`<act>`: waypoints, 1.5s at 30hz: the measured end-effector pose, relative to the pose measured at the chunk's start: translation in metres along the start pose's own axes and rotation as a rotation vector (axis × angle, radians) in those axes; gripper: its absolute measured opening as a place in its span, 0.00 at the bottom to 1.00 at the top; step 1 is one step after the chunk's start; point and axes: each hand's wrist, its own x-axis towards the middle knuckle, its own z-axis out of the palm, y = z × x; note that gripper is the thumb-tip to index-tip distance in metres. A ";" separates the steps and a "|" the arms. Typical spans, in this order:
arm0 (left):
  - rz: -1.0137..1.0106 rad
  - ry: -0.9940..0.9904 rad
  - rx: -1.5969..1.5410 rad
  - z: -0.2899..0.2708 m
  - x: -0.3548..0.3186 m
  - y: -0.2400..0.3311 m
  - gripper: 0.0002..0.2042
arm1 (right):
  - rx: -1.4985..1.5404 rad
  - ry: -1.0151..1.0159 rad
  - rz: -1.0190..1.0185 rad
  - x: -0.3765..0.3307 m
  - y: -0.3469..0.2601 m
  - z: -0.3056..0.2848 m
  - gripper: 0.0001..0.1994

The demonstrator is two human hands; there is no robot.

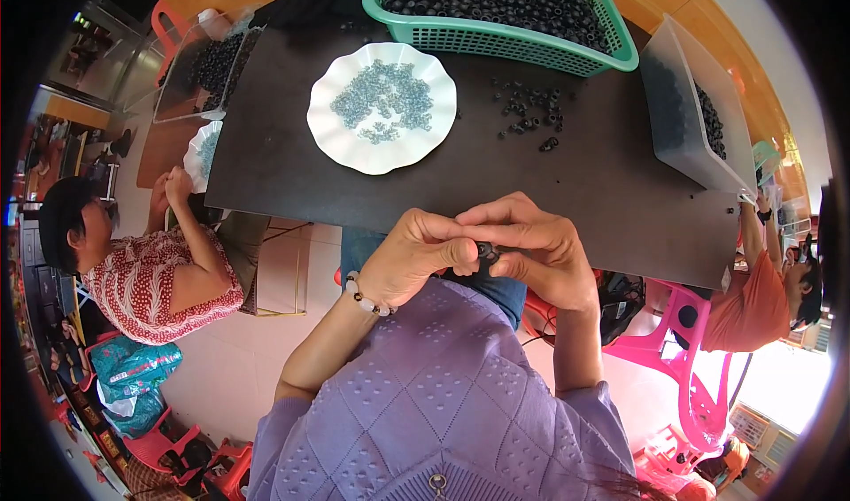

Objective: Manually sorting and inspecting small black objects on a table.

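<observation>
My left hand (418,251) and my right hand (542,251) meet over my lap at the table's near edge. Between their fingertips is a small black ring-like part (486,250), partly covered by the fingers. Both hands are closed on it, thumbs toward me. Beyond them, a white scalloped plate (332,134) carries many tiny clear bluish pieces (390,98). To the plate's right, loose black parts (531,107) lie scattered on the dark tabletop (283,147).
A green basket (522,45) heaped with black parts stands at the far side. Clear plastic bins of black parts stand right (686,116) and left (190,76). One person (150,266) sits at left, another (753,297) at right, near a pink stool (677,350).
</observation>
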 end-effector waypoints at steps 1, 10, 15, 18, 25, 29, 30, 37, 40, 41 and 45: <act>-0.006 -0.005 -0.032 -0.002 -0.001 -0.002 0.15 | 0.000 -0.002 0.000 0.000 0.003 0.001 0.18; -0.014 0.069 -0.108 0.005 -0.011 -0.001 0.16 | 0.035 0.197 -0.010 -0.006 0.012 0.022 0.16; -0.003 0.083 -0.077 0.006 -0.015 0.002 0.16 | 0.017 0.171 -0.026 -0.006 0.009 0.024 0.17; 0.006 0.104 -0.073 0.008 -0.017 0.003 0.15 | 0.032 0.174 0.026 -0.004 0.002 0.029 0.18; 0.054 0.087 -0.039 0.008 -0.020 0.001 0.13 | -0.065 0.143 -0.095 -0.003 0.002 0.029 0.19; 0.087 0.074 -0.049 0.011 -0.022 -0.002 0.14 | -0.026 0.136 -0.064 -0.007 0.002 0.030 0.16; 0.109 0.055 -0.059 0.011 -0.022 -0.003 0.14 | -0.016 0.132 -0.100 -0.007 0.004 0.031 0.15; 0.132 0.076 0.016 0.015 -0.023 0.001 0.12 | 0.038 0.161 -0.056 -0.012 0.007 0.036 0.14; 0.171 0.128 0.077 0.021 -0.025 0.002 0.12 | 0.037 0.217 -0.057 -0.012 0.006 0.039 0.14; 0.171 0.128 0.078 0.019 -0.026 0.002 0.12 | 0.003 0.218 -0.095 -0.012 0.005 0.039 0.14; 0.230 0.097 0.155 0.022 -0.030 0.002 0.09 | -0.063 0.230 -0.121 -0.015 -0.004 0.042 0.13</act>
